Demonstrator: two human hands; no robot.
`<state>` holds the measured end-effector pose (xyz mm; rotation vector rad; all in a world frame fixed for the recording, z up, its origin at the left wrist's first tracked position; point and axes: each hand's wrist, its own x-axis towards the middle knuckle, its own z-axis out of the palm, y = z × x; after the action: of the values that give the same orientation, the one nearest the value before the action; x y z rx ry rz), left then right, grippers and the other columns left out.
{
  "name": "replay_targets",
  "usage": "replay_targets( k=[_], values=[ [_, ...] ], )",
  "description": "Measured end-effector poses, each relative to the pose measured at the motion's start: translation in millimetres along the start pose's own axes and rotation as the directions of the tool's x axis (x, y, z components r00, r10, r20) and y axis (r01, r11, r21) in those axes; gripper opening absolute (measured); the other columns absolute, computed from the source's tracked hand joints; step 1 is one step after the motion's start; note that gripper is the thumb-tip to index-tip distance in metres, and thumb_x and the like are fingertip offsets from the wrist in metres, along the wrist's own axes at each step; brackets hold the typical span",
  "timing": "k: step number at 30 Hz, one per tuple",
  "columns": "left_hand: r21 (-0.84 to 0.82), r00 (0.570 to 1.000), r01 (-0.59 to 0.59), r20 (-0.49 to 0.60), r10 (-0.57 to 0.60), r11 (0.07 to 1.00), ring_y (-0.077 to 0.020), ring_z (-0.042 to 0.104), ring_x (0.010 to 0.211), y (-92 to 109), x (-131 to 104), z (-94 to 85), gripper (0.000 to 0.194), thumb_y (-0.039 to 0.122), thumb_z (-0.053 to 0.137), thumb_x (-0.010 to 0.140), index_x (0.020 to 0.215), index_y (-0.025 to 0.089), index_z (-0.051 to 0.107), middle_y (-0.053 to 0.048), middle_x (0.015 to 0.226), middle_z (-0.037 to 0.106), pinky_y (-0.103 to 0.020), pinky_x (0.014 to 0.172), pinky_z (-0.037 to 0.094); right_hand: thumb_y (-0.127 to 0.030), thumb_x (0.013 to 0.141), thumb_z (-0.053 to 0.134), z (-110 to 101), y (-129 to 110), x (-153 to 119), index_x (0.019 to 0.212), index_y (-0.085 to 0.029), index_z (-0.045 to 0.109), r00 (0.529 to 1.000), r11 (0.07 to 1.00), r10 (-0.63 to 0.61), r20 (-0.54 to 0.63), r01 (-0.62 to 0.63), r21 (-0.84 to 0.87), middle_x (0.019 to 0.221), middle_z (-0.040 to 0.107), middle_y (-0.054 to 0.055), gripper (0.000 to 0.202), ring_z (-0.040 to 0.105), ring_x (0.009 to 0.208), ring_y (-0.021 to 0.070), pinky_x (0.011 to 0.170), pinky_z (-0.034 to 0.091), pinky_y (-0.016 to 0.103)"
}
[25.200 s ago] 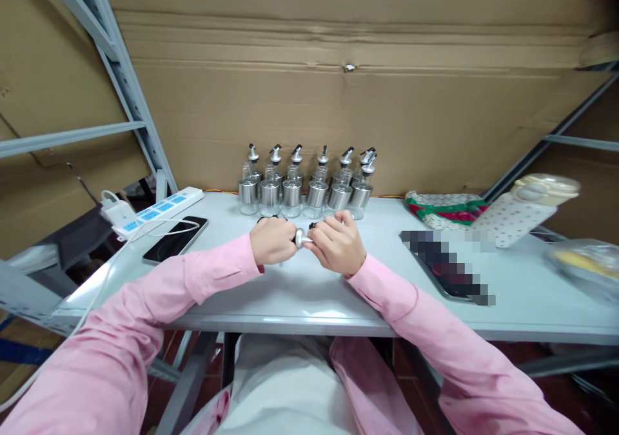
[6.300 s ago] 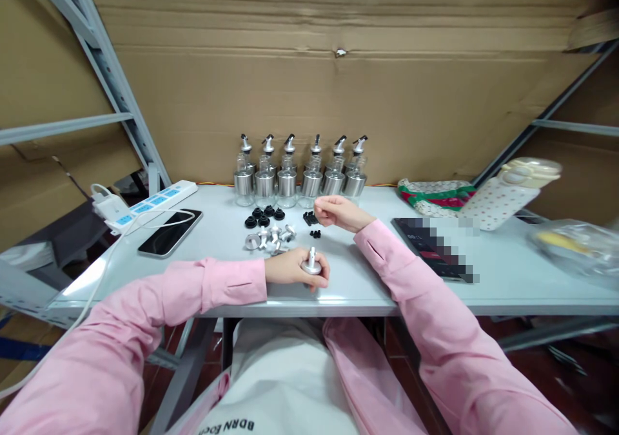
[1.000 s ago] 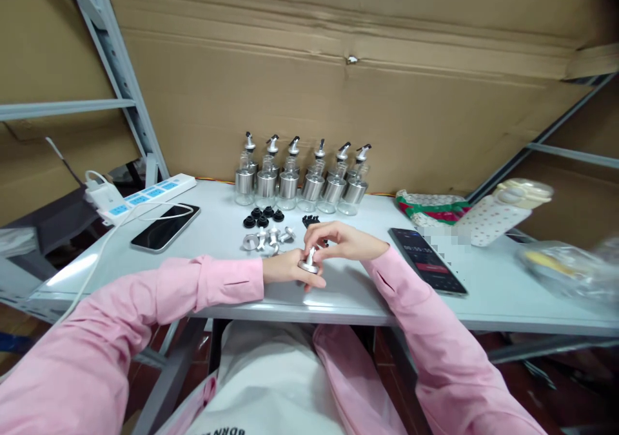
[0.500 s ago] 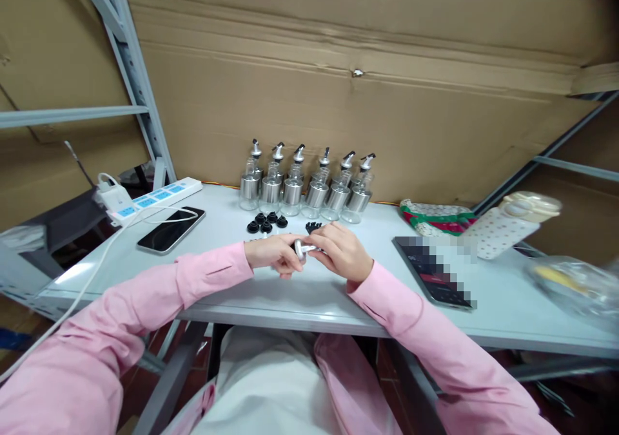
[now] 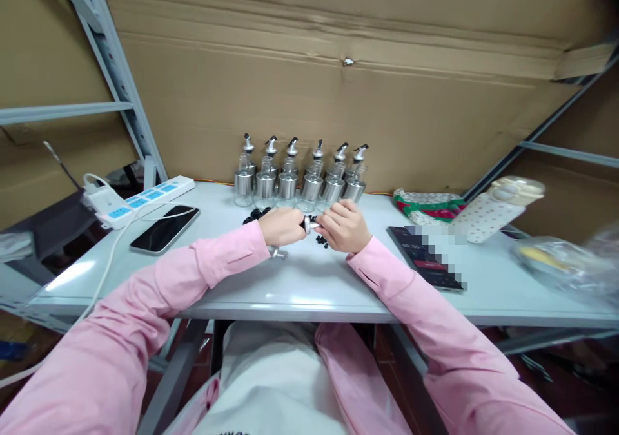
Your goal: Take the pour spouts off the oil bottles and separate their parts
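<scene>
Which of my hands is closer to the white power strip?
Your left hand. It is apart from the white power strip, to its right; your right hand is farther right, at the other end of the silver pourer top.

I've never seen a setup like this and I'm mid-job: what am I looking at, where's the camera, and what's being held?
There is no machine here, just a person's bare hands and pink sleeves. Every picture comes from one camera worn on the person's head, looking forward and down, so the left hand and right hand appear on their own sides. Between them they hold a silver pourer piece; its ends are hidden in the grip.

On the table stand glass bottles with metal bands: the front row has no pourers, the back row does. Near the hands lie black stoppers, a silver part and tiny black pieces, some partly hidden. A phone and a power strip lie to the left.
</scene>
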<state>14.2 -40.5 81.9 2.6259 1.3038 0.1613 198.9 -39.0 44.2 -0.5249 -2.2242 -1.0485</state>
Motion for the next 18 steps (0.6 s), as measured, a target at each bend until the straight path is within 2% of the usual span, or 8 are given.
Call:
replay_targets(
  k=[2, 5, 8, 11, 13, 14, 16, 18],
  values=[
    [0.100, 1.000, -0.008, -0.015, 0.009, 0.995, -0.0215, 0.062, 0.073, -3, -1, 4.4, 0.025, 0.030, 0.043, 0.074, 0.077, 0.017, 0.064, -0.008, 0.079, 0.067, -0.026, 0.056, 0.036, -0.031, 0.092, 0.035, 1, -5, 0, 0.068, -0.017, 0.052, 0.997, 0.996, 0.061, 0.037, -0.063, 0.070, 0.056, 0.053, 0.003, 0.033, 0.040, 0.057, 0.0153, 0.064, 0.027, 0.032],
    [0.231, 0.993, -0.035, -0.105, 0.060, 0.972, -0.0232, 0.064, 0.079, -6, -1, 6.8, 0.028, 0.029, 0.040, 0.078, 0.083, 0.017, 0.065, -0.010, 0.085, 0.069, -0.027, 0.061, 0.039, -0.032, 0.092, 0.033, 1, -9, 3, 0.061, -0.017, 0.049, 0.964, 0.936, 0.236, 0.121, -0.259, 0.239, 0.051, 0.048, 0.000, 0.038, 0.036, 0.053, 0.0127, 0.063, 0.026, 0.031],
    [0.332, 0.970, -0.054, -0.206, 0.128, 0.942, -0.0238, 0.065, 0.079, -8, 3, 11.9, 0.029, 0.029, 0.040, 0.080, 0.090, 0.015, 0.063, -0.012, 0.084, 0.069, -0.028, 0.063, 0.040, -0.039, 0.091, 0.029, 2, -9, 5, 0.052, -0.017, 0.042, 0.857, 0.753, 0.421, 0.297, -0.512, 0.413, 0.047, 0.042, -0.002, 0.046, 0.030, 0.050, 0.0102, 0.064, 0.025, 0.030],
    [0.380, 0.948, -0.064, -0.267, 0.176, 0.923, -0.0247, 0.065, 0.075, -14, 14, 18.2, 0.029, 0.027, 0.039, 0.082, 0.092, 0.011, 0.061, -0.014, 0.080, 0.068, -0.029, 0.061, 0.039, -0.052, 0.086, 0.030, 7, -7, 7, 0.048, -0.018, 0.035, 0.655, 0.390, 0.555, 0.513, -0.749, 0.536, 0.045, 0.036, -0.003, 0.051, 0.027, 0.049, 0.0093, 0.058, 0.024, 0.029],
    [0.397, 0.926, -0.082, -0.310, 0.217, 0.914, -0.0246, 0.065, 0.071, -18, 19, 20.4, 0.028, 0.025, 0.038, 0.082, 0.090, 0.010, 0.060, -0.015, 0.078, 0.068, -0.031, 0.062, 0.039, -0.060, 0.079, 0.037, 10, -6, 9, 0.048, -0.019, 0.034, 0.513, 0.091, 0.577, 0.635, -0.813, 0.574, 0.045, 0.030, -0.004, 0.052, 0.025, 0.046, 0.0081, 0.051, 0.020, 0.027],
    [0.403, 0.912, -0.097, -0.330, 0.243, 0.910, -0.0244, 0.065, 0.070, -21, 21, 20.8, 0.027, 0.024, 0.038, 0.082, 0.089, 0.009, 0.060, -0.015, 0.078, 0.067, -0.032, 0.063, 0.038, -0.063, 0.076, 0.041, 11, -6, 10, 0.048, -0.019, 0.033, 0.462, -0.043, 0.565, 0.684, -0.811, 0.583, 0.045, 0.027, -0.005, 0.052, 0.022, 0.044, 0.0072, 0.049, 0.017, 0.026],
    [0.417, 0.889, -0.132, -0.351, 0.294, 0.899, -0.0242, 0.064, 0.070, -24, 22, 21.7, 0.025, 0.023, 0.038, 0.082, 0.087, 0.009, 0.058, -0.015, 0.077, 0.067, -0.033, 0.065, 0.038, -0.063, 0.071, 0.048, 12, -7, 12, 0.050, -0.020, 0.031, 0.410, -0.259, 0.507, 0.758, -0.767, 0.588, 0.045, 0.022, -0.007, 0.051, 0.017, 0.042, 0.0057, 0.046, 0.011, 0.025],
    [0.428, 0.877, -0.160, -0.352, 0.328, 0.889, -0.0246, 0.064, 0.071, -25, 22, 22.9, 0.023, 0.023, 0.039, 0.082, 0.086, 0.009, 0.057, -0.015, 0.077, 0.066, -0.034, 0.067, 0.037, -0.061, 0.070, 0.051, 11, -8, 12, 0.051, -0.021, 0.030, 0.403, -0.417, 0.405, 0.821, -0.718, 0.558, 0.045, 0.018, -0.009, 0.049, 0.013, 0.041, 0.0052, 0.044, 0.008, 0.024]
  ],
)
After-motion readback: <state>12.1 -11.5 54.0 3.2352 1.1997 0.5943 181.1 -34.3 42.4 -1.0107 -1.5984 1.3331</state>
